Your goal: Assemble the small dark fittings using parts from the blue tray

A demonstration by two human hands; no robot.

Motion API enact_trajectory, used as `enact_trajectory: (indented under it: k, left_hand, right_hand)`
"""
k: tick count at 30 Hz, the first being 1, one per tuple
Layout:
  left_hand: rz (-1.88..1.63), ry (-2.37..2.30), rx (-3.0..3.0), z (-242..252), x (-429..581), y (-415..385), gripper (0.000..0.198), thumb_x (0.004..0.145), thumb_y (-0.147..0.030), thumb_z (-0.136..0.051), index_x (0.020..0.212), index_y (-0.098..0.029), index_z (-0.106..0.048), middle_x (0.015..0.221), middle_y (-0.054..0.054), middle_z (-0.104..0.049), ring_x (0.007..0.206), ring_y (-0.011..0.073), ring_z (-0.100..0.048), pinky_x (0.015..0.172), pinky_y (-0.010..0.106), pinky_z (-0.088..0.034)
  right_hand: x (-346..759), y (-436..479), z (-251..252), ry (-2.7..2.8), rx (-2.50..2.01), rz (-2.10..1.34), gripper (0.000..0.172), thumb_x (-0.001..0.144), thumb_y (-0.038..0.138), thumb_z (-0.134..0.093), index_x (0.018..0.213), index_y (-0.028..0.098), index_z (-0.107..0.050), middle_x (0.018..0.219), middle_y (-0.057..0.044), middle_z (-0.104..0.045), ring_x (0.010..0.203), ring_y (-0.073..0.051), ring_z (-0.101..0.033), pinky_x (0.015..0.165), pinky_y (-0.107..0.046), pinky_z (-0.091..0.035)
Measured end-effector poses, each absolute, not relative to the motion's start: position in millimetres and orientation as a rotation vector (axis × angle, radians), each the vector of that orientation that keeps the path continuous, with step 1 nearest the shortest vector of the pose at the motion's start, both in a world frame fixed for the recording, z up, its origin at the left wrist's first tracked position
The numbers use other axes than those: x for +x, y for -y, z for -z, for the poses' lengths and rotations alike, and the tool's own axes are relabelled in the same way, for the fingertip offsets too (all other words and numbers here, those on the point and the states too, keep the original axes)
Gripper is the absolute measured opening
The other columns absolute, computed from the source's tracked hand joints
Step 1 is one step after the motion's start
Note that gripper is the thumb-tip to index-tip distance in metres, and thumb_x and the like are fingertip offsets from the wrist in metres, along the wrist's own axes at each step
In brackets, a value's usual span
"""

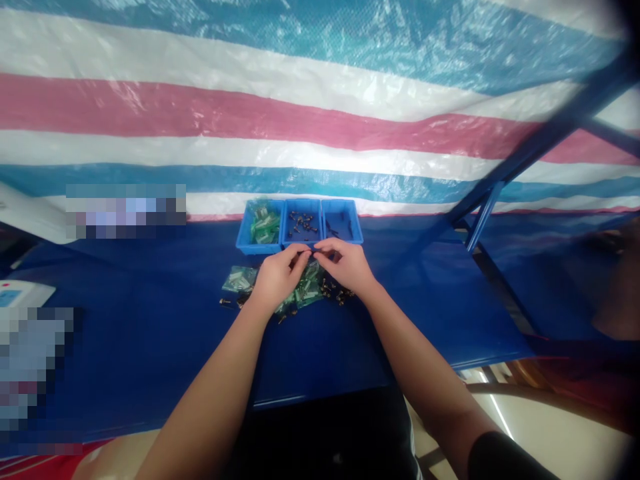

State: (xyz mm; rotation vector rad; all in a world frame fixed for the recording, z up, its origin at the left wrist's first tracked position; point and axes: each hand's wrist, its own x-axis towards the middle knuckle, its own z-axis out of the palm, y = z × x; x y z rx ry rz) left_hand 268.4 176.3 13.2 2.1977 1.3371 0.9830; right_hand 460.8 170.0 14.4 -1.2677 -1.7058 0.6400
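Observation:
My left hand point(283, 270) and my right hand point(347, 263) meet above the table, just in front of three blue bins. Both have their fingers pinched, with a small dark piece point(313, 251) between the fingertips; its kind is too small to make out. Below the hands lie green-tinted clear packets point(309, 287) with pale pieces inside, and another such packet point(239, 279) is left of them. Small brass-and-black screw-like parts point(341, 293) are scattered by my right wrist. More packets fill the left bin point(244, 239), similar small parts lie in the middle bin point(303, 235), and dark thin pieces in the right bin point(354, 230).
A blue table point(165, 320) carries everything, with a striped plastic sheet point(300, 93) behind it. A blue metal frame point(500, 180) rises at the right. Pale equipment point(30, 293) stands at the left. Part of another person point(620, 293) shows at the right edge.

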Motion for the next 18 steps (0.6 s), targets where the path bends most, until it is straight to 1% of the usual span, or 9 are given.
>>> enact_trajectory:
  k: [4,10,12,15,18]
  left_hand:
    - [-0.993,-1.332,2.189,-12.3,268.6,-176.7,0.033,0.099,-0.047,-0.049,0.111,-0.022,-0.069,0.073,0.0,-0.068,0.06,0.0131,-0.06,0.06,0.023,-0.043]
    - [-1.014,-1.314,2.183,-11.2,269.0,-177.0,0.032,0.097,-0.045,-0.052,0.113,-0.023,-0.069,0.066,-0.002,-0.062,0.057,0.0118,-0.055,0.06,0.023,-0.043]
    - [-1.014,-1.313,2.193,-11.9,268.9,-176.7,0.032,0.098,-0.044,-0.052,0.112,-0.022,-0.07,0.068,-0.002,-0.064,0.059,0.0123,-0.057,0.061,0.023,-0.044]
    - [-0.995,-1.299,2.21,-13.9,268.7,-176.4,0.033,0.099,-0.045,-0.051,0.111,-0.022,-0.071,0.076,0.001,-0.07,0.064,0.014,-0.062,0.063,0.024,-0.045]
    - [-0.983,-1.295,2.22,-15.2,268.7,-176.4,0.035,0.099,-0.047,-0.049,0.11,-0.022,-0.071,0.08,0.002,-0.072,0.066,0.0149,-0.064,0.064,0.024,-0.046]
  right_hand:
    - [461.9,-170.4,-14.6,1.705,-1.274,-0.635,0.017,0.086,0.033,-0.067,0.098,0.023,-0.075,0.09,-0.003,-0.077,0.072,-0.016,-0.068,0.07,-0.028,-0.054]
    - [462.5,-170.4,-14.4,1.727,-1.273,-0.628,0.017,0.086,0.032,-0.067,0.098,0.023,-0.075,0.09,-0.002,-0.077,0.071,-0.016,-0.068,0.071,-0.028,-0.054]
    - [461.6,-170.2,-14.0,1.734,-1.276,-0.633,0.017,0.086,0.033,-0.067,0.098,0.023,-0.075,0.089,-0.002,-0.077,0.07,-0.015,-0.067,0.07,-0.028,-0.054]
    - [459.8,-169.4,-14.3,1.728,-1.274,-0.62,0.018,0.087,0.033,-0.067,0.1,0.023,-0.075,0.088,-0.002,-0.076,0.069,-0.015,-0.066,0.069,-0.027,-0.054]
    - [459.1,-168.6,-15.6,1.722,-1.28,-0.604,0.019,0.087,0.033,-0.066,0.1,0.023,-0.075,0.087,-0.002,-0.076,0.067,-0.014,-0.065,0.067,-0.026,-0.053]
